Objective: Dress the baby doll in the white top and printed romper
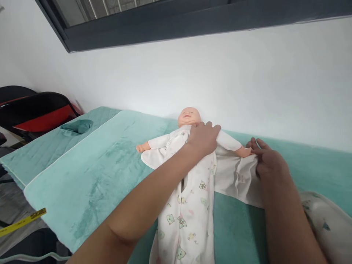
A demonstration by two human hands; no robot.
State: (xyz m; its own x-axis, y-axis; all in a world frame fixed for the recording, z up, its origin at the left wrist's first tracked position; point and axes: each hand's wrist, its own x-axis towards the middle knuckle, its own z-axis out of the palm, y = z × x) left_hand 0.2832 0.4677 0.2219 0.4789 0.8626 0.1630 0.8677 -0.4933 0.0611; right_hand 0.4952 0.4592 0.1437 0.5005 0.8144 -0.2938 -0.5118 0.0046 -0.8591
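Note:
A baby doll lies on its back with its arms spread. Under it and over its front is a white baby romper printed with green and pink animals. My left hand is closed at the doll's upper chest and shoulder, fingers curled on the romper's collar area; the fingertips are partly hidden. At the doll's outstretched hand, my right hand pinches with thumb and forefinger, its other fingers stretched out. Beneath that doll arm, the romper's sleeve panel lies spread flat.
A green plush cover lies over the table against a white wall. Another printed cloth rests at the lower right. Black and red folding chairs stand at left, with a yellow strip nearer me. A dark window frame is above.

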